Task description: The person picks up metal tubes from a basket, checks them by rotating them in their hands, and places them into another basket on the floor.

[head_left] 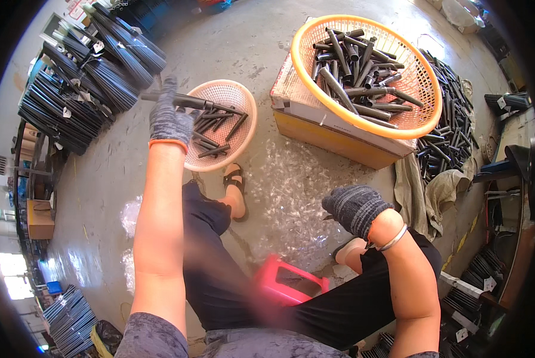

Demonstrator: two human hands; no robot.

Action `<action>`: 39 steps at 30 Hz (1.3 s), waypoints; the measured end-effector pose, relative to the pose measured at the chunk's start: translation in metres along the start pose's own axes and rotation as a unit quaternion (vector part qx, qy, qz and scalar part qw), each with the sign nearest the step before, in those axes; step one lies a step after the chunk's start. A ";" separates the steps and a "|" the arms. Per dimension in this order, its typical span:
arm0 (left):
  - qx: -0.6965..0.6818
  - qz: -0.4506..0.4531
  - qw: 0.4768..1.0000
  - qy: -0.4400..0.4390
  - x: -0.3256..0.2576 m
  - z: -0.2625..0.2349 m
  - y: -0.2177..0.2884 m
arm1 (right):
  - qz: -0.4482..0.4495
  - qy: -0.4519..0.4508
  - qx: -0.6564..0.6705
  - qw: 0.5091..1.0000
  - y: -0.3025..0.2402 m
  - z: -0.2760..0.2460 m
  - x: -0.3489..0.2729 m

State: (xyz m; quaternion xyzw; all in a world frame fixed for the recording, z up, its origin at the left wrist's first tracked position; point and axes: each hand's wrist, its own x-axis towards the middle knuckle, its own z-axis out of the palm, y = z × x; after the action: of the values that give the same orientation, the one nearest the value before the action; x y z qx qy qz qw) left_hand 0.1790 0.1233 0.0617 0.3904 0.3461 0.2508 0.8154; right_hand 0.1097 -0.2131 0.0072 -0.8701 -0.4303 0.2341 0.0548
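The gloved left hand (170, 122) holds a black tube (190, 101), which extends over the upper-left rim of the small pale pink basket (252, 116) containing further tubes. The gloved right hand (355, 209) is curled narrow above the floor (252, 51), near scattered clear plastic scraps (291, 185); whether it grips anything cannot be told. Beyond it, the large orange-rimmed basket (437, 116) of tubes sits on a carton (339, 138), its rim projecting past the carton's right edge, while open floor separates the two baskets.
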 end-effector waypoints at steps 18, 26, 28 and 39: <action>0.340 0.117 0.878 -0.317 0.033 -0.036 -0.040 | 0.003 -0.028 -0.005 1.000 -0.006 -0.014 0.004; 0.469 0.128 0.749 -0.450 -0.055 0.028 -0.094 | -0.002 0.001 0.032 0.999 0.002 -0.008 0.000; 0.372 -0.049 0.810 -0.450 -0.074 0.045 -0.116 | -0.006 0.021 0.034 0.999 0.003 -0.009 -0.001; 0.548 0.376 0.645 -0.376 -0.084 0.052 -0.132 | 0.030 0.023 0.066 0.997 0.016 -0.009 -0.022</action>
State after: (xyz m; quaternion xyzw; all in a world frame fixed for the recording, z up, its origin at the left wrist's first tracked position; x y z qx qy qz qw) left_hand 0.1833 -0.0335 0.0092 0.9235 -0.0925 0.1314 0.3483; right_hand 0.1143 -0.2392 0.0183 -0.8824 -0.3861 0.2431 0.1146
